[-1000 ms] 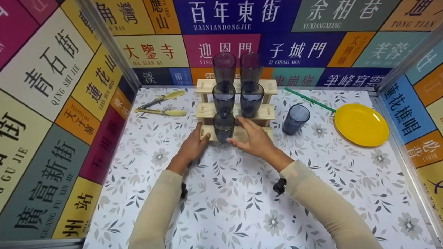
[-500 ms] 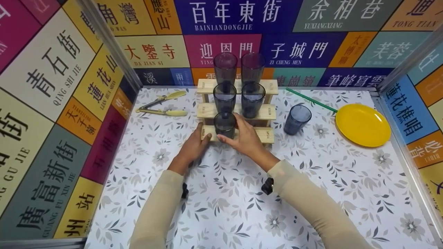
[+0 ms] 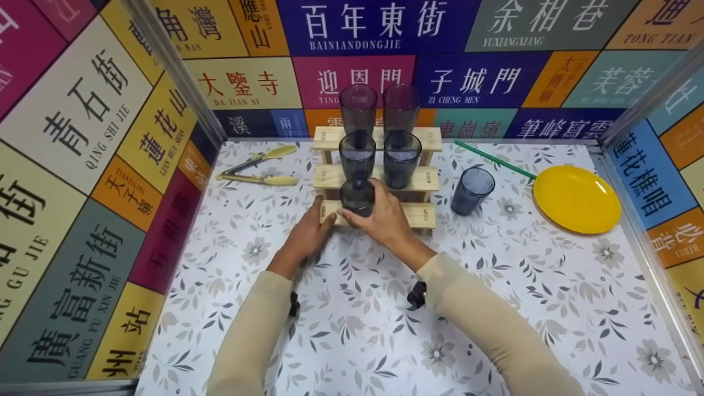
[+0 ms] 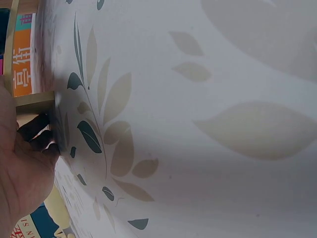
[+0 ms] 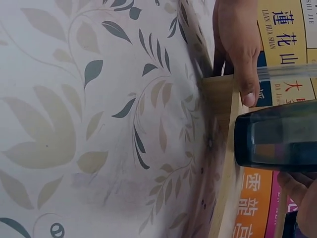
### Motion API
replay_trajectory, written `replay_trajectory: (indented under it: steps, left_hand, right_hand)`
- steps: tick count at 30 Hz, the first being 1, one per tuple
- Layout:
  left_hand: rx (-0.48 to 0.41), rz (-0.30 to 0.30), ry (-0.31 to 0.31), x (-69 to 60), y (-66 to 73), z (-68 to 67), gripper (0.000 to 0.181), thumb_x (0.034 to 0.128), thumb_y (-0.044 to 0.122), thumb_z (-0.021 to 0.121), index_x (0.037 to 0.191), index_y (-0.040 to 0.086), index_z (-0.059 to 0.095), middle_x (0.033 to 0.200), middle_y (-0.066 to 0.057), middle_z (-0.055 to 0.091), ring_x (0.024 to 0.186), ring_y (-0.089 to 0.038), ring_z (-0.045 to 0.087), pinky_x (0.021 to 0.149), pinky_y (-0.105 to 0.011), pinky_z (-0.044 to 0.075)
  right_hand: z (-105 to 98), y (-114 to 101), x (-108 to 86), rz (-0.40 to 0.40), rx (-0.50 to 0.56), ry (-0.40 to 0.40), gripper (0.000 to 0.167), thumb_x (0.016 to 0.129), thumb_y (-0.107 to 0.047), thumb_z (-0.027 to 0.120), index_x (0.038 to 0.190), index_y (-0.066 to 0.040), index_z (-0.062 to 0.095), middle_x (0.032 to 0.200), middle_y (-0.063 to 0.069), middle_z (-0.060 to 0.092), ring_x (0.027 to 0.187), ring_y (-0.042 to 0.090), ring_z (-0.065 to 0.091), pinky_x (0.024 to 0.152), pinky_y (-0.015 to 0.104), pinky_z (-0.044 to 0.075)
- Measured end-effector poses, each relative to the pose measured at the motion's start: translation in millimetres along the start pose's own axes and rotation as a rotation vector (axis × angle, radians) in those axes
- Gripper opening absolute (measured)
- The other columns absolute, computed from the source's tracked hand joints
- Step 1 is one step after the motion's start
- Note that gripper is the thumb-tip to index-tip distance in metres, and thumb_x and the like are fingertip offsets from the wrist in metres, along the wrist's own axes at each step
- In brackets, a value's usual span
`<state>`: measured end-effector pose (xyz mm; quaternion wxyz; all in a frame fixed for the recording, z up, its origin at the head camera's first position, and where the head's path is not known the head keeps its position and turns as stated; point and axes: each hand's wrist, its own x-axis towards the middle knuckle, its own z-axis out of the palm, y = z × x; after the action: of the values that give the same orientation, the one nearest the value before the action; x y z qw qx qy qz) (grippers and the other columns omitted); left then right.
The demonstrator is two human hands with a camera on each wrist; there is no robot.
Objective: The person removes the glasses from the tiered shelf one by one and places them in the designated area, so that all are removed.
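A three-step wooden rack (image 3: 419, 213) holds dark glasses: two on the top step, two on the middle (image 3: 401, 159), one front glass (image 3: 357, 199) on the lowest. My left hand (image 3: 306, 232) grips the lowest step's left end, thumb on top; the left wrist view shows its fingers (image 4: 37, 134) curled beside the wood. My right hand (image 3: 389, 221) holds the front glass, thumb across its near side and fingers at its right. In the right wrist view that glass (image 5: 277, 136) stands upright on the plank (image 5: 225, 173), near my left thumb.
Right of the rack a blue-grey glass (image 3: 473, 191) stands on the flowered table (image 3: 352, 330). Farther right are a green stick (image 3: 492, 158) and a yellow plate (image 3: 576, 199). Tongs (image 3: 256, 168) lie at the left. Sign-covered walls enclose the left, back and right sides.
My right hand has moved left and closed round the front glass, its thumb sliding across the near side. The left hand has kept its grip on the rack.
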<state>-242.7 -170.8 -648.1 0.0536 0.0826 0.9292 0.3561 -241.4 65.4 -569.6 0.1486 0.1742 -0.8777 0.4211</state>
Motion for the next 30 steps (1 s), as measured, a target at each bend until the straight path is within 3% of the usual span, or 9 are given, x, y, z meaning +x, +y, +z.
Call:
replay_trajectory:
  steps: [14,23,30]
  left_hand:
    - [0.003,0.005,0.009,-0.7,0.7,0.2,0.084,0.1183,0.055,0.042,0.176,0.0,0.016,0.177,-0.028,0.033,0.163,-0.044,0.04,0.133,-0.056,0.036]
    - [-0.001,-0.026,-0.034,-1.1,1.8,-1.3,0.087,0.1177,0.06,0.039,0.178,0.003,0.011,0.181,-0.026,0.027,0.166,-0.044,0.034,0.134,-0.058,0.033]
    - [0.0,-0.006,-0.027,-0.9,0.6,-1.4,0.087,0.1182,0.058,0.04,0.177,0.001,0.011,0.179,-0.028,0.03,0.165,-0.044,0.036,0.134,-0.058,0.033]
  right_hand:
    - [-2.5,-0.4,1.5,-0.02,-0.002,-0.01,0.086,0.089,-0.055,0.092,0.147,-0.001,0.059,0.125,0.021,0.076,0.112,0.042,0.078,0.097,0.053,0.064]
    - [-10.5,4.2,1.3,-0.059,-0.008,-0.018,0.089,0.09,-0.058,0.089,0.151,-0.002,0.057,0.12,0.024,0.078,0.107,0.044,0.079,0.091,0.056,0.064]
    - [-20.2,8.0,0.7,-0.067,-0.043,-0.002,0.085,0.09,-0.056,0.089,0.149,-0.003,0.059,0.116,0.021,0.079,0.102,0.04,0.079,0.087,0.055,0.064]
